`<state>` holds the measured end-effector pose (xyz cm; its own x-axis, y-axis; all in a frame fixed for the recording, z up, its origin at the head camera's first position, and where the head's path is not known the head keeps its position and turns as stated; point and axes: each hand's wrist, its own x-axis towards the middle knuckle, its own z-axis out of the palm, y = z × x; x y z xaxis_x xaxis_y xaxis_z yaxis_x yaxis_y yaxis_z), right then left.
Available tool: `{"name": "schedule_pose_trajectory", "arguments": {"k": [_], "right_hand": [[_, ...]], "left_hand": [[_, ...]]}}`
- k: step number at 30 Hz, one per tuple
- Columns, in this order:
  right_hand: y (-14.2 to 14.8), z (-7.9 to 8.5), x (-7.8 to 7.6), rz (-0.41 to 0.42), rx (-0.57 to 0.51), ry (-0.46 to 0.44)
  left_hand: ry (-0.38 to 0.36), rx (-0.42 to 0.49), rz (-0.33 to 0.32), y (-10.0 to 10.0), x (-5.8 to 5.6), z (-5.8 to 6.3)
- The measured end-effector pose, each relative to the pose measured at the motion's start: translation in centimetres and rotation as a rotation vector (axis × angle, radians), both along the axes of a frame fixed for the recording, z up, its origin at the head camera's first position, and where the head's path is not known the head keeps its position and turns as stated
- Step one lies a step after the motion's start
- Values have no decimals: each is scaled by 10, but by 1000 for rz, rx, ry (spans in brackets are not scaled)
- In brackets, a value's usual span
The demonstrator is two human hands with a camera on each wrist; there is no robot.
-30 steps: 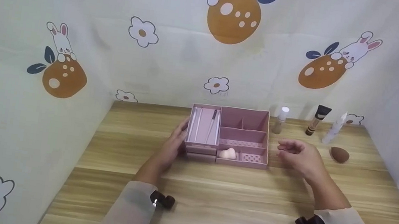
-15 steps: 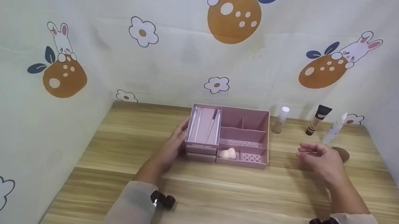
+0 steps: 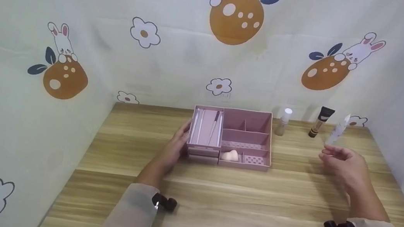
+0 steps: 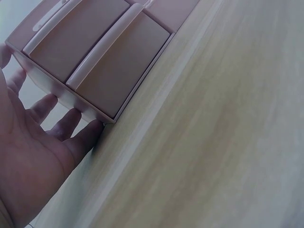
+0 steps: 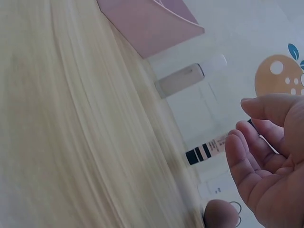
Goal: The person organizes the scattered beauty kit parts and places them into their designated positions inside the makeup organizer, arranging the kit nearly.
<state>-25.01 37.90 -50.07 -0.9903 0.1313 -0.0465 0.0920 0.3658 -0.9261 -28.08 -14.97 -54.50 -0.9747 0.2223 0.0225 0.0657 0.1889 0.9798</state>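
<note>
A pink compartment organizer (image 3: 244, 166) stands near the back of the wood-grain table. My left hand (image 3: 175, 147) rests against its left side; in the left wrist view the spread fingertips touch the side wall beside two drawer fronts. My right hand (image 3: 347, 168) is off to the right above the table, fingers loosely bent, holding nothing. Behind it stands a white tube with a pointed cap (image 3: 337, 131). The brown makeup sponge (image 5: 221, 213) shows near this hand in the right wrist view; in the head view the hand hides it.
A black-capped tube (image 3: 320, 122) and a white-capped bottle (image 3: 283, 122) stand upright right of the organizer. Slim sticks and a brush (image 3: 214, 127) lie in its top left tray. A pale sponge (image 3: 230, 155) sits in a front compartment. Patterned cloth (image 3: 177, 67) walls the table.
My right hand has moved right, away from the organizer, and now covers the brown makeup sponge in the head view. The left hand has stayed against the organizer's side.
</note>
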Motion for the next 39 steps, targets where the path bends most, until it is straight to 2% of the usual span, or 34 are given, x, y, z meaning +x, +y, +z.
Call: {"name": "schedule_pose_trajectory", "arguments": {"k": [11,13,20,25,33,35,39], "right_hand": [[21,5,2,-73,-125,-24],[24,5,2,-93,-188,-27],[39,2,3,-183,-291,-10],[50,0,5,-243,-451,33],[60,-10,3,-303,-570,-11],[61,-13,2,-319,-585,-30],[63,-20,-1,-328,-521,-84]], "left_hand": [[11,3,-2,0,-1,1],[15,5,-2,0,-2,1],[9,-4,1,0,-1,2],[-5,-31,11,1,0,2],[0,-37,10,0,0,2],[0,-38,12,0,0,2],[-11,-18,7,0,-1,0]]}}
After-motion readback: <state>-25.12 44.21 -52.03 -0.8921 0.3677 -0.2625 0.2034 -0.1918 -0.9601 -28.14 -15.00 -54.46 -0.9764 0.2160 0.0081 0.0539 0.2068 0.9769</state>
